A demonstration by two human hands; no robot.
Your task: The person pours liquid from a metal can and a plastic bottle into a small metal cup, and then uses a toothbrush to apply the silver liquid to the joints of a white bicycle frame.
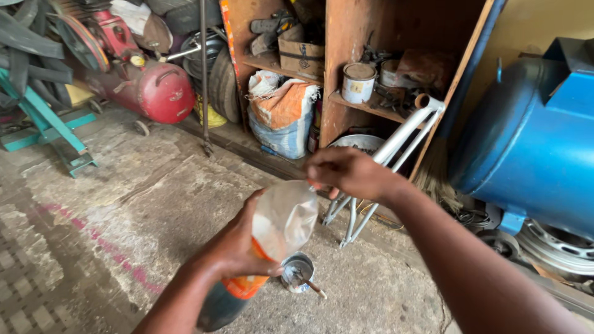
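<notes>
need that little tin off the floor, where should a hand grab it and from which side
Probably by the outer wall of the small tin, from the side away from the stick that pokes out over its rim. It stands upright and open, so avoid coming from above. Left hand and right hand are on the bottle.

This is a repair workshop, most likely one for tyres or bicycles. A red air compressor tank [162, 91] on small wheels stands against the back wall, with worn tyres [224, 83] and loops of rubber tubing [25, 37] stacked around it. Rough wooden shelves [346, 37] hold a dented paint tin [359, 81], a cardboard box [301, 55] and greasy metal parts. A stuffed woven sack [283, 114] sits on the ground below them, and a bare white bicycle frame [396, 148] leans against the shelving. A large blue metal tank [532, 142] stands at the right above a wheel rim [557, 247]. The concrete floor [124, 204] is stained and dusty.
</notes>
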